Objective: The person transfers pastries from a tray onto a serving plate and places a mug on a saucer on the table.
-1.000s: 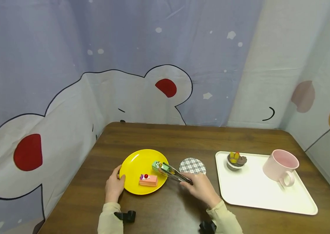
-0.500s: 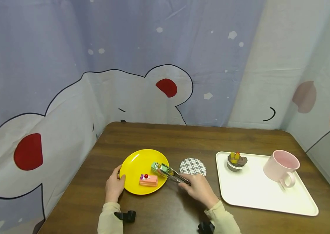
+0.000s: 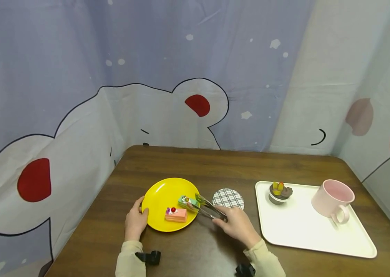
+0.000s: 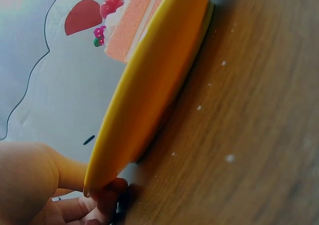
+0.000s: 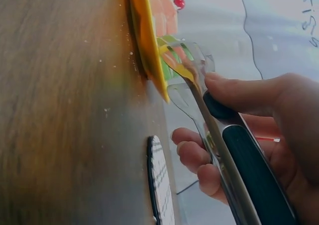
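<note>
My left hand [image 3: 136,221] pinches the near-left rim of a yellow plate [image 3: 156,196], the thumb on top and fingertips curled under it in the left wrist view. On the plate lie a pink toy cake slice [image 3: 176,216] with a cherry and, just behind it, a green toy cake slice [image 3: 183,200]. My right hand [image 3: 237,223] grips metal tongs [image 5: 219,140] with dark handle inserts. Their slotted tips are spread apart at the right end of the green slice, over the plate's right rim, and partly cover that slice in the right wrist view.
A round checked coaster [image 3: 227,197] lies right of the plate. Further right, a white tray [image 3: 305,231] carries a toy chocolate cupcake [image 3: 279,192] and a pink mug [image 3: 331,198]. A patterned curtain [image 3: 167,46] hangs behind the brown table [image 3: 195,163].
The tongs' tips have spread wider and come off the sides of the green cake slice, which now rests on the plate. My left hand keeps its hold on the rim.
</note>
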Tool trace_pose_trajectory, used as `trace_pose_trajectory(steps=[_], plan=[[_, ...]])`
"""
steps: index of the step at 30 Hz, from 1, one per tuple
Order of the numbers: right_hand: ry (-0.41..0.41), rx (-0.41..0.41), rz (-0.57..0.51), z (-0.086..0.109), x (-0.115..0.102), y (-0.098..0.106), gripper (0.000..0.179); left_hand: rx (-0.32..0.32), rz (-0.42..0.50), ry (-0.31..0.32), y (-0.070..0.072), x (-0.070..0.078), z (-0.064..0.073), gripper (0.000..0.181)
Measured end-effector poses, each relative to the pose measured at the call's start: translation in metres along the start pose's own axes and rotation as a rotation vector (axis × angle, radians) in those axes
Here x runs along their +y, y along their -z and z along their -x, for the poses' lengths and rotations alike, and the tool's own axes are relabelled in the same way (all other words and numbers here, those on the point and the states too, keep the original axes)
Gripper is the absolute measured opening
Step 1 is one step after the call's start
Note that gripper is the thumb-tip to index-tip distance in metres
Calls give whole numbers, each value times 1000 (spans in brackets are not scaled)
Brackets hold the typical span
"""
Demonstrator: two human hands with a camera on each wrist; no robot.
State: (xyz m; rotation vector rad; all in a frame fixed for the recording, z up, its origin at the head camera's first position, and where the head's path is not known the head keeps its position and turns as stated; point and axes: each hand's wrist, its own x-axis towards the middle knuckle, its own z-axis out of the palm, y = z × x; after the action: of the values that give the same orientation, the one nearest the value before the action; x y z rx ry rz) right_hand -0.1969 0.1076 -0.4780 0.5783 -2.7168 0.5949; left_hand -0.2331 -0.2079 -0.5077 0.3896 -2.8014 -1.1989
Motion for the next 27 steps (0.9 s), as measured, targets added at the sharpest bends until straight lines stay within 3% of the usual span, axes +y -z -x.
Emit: trace_pose_trajectory(steps=[6, 17, 27], plan=[[-56, 12, -7, 13, 2, 9, 37, -6, -2, 8, -1, -1, -1, 48], [-77, -20, -90, 29, 8, 23, 41, 4, 6, 1, -1, -2, 0, 47], [-102, 70, -59, 45, 19, 25, 36, 7, 2, 0, -1, -2, -1, 47]])
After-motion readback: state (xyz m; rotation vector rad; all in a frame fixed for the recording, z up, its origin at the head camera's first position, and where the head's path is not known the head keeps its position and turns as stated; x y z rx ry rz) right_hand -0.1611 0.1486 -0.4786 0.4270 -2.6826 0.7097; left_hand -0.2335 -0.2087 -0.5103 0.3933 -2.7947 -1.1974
